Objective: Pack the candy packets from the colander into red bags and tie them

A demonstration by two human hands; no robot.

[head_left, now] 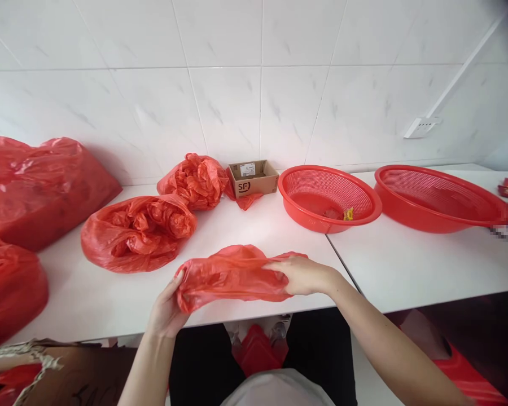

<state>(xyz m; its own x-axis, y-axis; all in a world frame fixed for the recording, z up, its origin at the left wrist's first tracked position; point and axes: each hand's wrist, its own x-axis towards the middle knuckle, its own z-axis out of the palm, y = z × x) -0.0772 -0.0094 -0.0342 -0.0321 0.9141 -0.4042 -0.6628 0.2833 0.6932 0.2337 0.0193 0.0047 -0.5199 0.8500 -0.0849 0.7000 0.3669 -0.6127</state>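
A thin red plastic bag point(232, 276) is stretched between both my hands just above the front edge of the white table point(406, 265). My left hand point(167, 310) pinches its left end, thumb on top. My right hand point(302, 275) grips its right end with the fingers curled over the plastic.
Crumpled red bags point(138, 232) point(197, 180) lie behind, with big filled red bags point(38, 189) at the left. A small cardboard box point(253, 177) stands by the tiled wall. Two red mesh baskets point(328, 197) point(440, 197) sit at the right. A torn carton point(46, 372) is below left.
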